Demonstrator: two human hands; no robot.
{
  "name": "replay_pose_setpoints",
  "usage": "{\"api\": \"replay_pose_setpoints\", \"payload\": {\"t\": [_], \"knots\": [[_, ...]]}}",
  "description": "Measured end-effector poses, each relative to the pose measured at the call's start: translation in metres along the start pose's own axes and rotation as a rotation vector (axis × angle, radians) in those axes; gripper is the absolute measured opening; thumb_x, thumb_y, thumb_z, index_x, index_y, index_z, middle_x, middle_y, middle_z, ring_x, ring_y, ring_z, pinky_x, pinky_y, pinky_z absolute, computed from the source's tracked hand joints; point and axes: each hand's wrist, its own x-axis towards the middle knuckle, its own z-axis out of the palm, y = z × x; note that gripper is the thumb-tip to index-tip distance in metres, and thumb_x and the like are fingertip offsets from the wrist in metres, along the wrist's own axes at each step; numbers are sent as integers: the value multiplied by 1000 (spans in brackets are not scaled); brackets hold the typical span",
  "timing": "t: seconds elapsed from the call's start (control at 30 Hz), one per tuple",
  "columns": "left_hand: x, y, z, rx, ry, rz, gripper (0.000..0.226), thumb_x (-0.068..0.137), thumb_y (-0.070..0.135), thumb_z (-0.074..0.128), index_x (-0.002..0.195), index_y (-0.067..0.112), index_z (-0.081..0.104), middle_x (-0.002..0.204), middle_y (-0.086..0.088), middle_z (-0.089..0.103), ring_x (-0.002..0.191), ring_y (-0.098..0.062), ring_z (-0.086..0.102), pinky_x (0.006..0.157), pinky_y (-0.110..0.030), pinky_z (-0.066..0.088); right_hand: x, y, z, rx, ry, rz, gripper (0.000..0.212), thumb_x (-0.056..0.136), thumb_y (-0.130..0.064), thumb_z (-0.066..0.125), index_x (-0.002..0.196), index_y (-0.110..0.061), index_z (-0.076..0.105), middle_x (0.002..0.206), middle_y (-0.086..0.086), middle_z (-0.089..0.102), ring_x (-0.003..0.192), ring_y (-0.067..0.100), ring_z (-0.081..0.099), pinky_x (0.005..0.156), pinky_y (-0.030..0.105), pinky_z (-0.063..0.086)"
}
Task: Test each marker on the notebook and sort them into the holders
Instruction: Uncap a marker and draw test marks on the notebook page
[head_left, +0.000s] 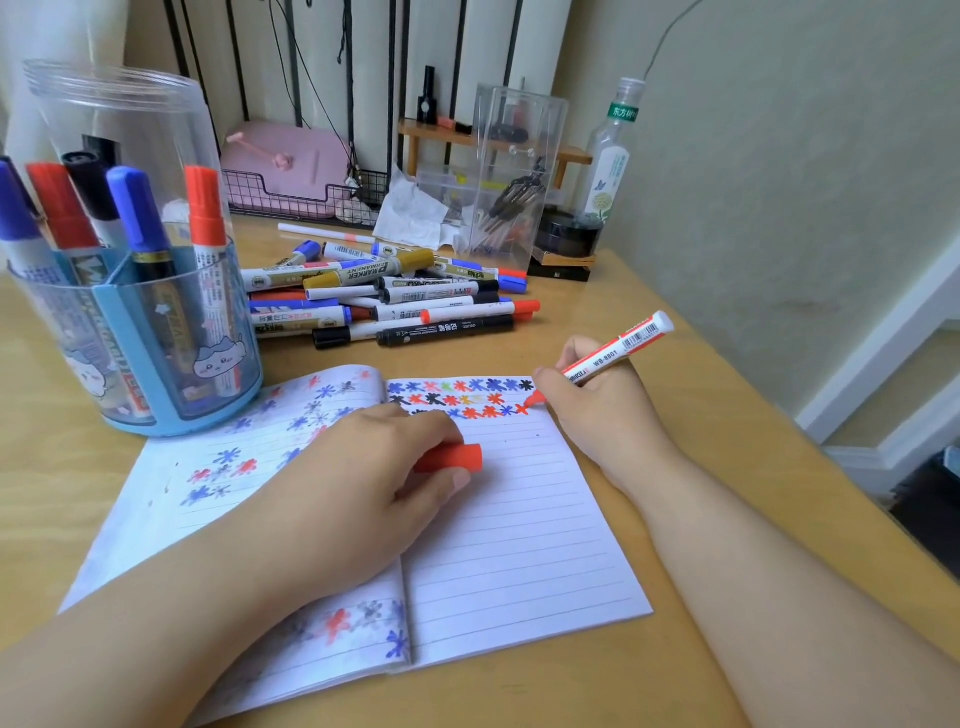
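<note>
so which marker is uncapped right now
The red marker gripped in the right hand, tip on the notebook. Its red cap is in the left hand; the others look capped.

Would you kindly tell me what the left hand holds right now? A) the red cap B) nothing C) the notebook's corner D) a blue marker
A: the left hand grips the red cap over the notebook, while the right hand writes with the uncapped red marker.
</note>
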Motion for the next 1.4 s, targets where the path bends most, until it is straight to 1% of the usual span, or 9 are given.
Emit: {"api": "replay_pose_setpoints", "payload": {"t": [0.2, 0.33, 0.57, 0.67, 0.8, 0.97, 1.1, 1.2, 1.4], "knots": [[0, 1, 0, 0, 5, -1, 40, 79, 59, 35, 99, 34, 58, 74, 13, 48, 80, 1, 47, 56, -15, 33, 2, 1, 0, -14, -40, 7, 32, 85, -5, 56, 62, -14, 35, 46, -4, 34, 35, 1, 38, 40, 18, 24], [-1, 1, -1, -6, 4, -1, 46, 76, 63, 30, 99, 34, 57, 75, 12, 48, 82, -1, 47, 57, -16, 34, 0, 1, 2, 15, -48, 14, 33, 87, -11, 59, 62, -15, 39, 38, -13, 42, 38, 1, 39, 39, 15, 27], [-1, 0, -1, -10, 1, -6, 49, 75, 65, 26, 97, 33, 57, 75, 13, 49, 79, -1, 47, 58, -16, 36, 1, 2, -2, -78, 13, 17, 32, 80, -7, 55, 60, -16, 33, 56, 9, 42, 50, 15, 32, 40, 21, 23], [0, 3, -4, -43, 1, -33, 35, 81, 59, 38, 95, 32, 57, 71, 13, 49, 80, -1, 47, 60, -16, 36, -1, 1, -2, -45, 17, 7, 31, 83, -6, 56, 62, -15, 34, 46, -3, 42, 39, 7, 33, 38, 16, 24], [1, 7, -9, -214, 50, -136, 11, 89, 44, 50, 89, 35, 57, 65, 15, 58, 61, -3, 52, 56, -16, 38, -4, -14, -8, 206, 29, -9, 29, 87, -16, 64, 67, -17, 44, 38, -15, 37, 36, 3, 33, 41, 13, 24], [3, 9, -15, -375, 131, -221, 17, 87, 45, 43, 86, 33, 54, 66, 20, 54, 55, -2, 47, 51, -14, 35, -18, -44, -18, 614, -265, -17, 16, 79, -22, 70, 74, -14, 58, 49, -3, 42, 43, 6, 27, 41, 14, 27], [1, 9, -17, -392, 148, -212, 31, 80, 55, 35, 87, 31, 53, 70, 14, 52, 60, -4, 45, 55, -17, 34, -26, -55, -14, 624, -287, -13, 14, 75, -23, 56, 63, -17, 55, 47, 5, 40, 39, 7, 29, 40, 16, 25], [1, 8, -15, -406, 145, -220, 31, 79, 56, 35, 87, 32, 54, 68, 14, 51, 58, -5, 44, 54, -18, 34, -29, -56, -11, 593, -288, -31, 25, 80, -18, 57, 60, -19, 44, 45, 5, 39, 38, 6, 32, 40, 15, 26], [1, 10, -17, -407, 144, -185, 27, 81, 51, 38, 88, 31, 55, 65, 13, 49, 55, -6, 42, 52, -17, 31, -30, -54, -5, 516, -311, -66, 27, 75, -22, 57, 51, -25, 45, 44, -2, 33, 42, 9, 27, 41, 15, 25]]}}
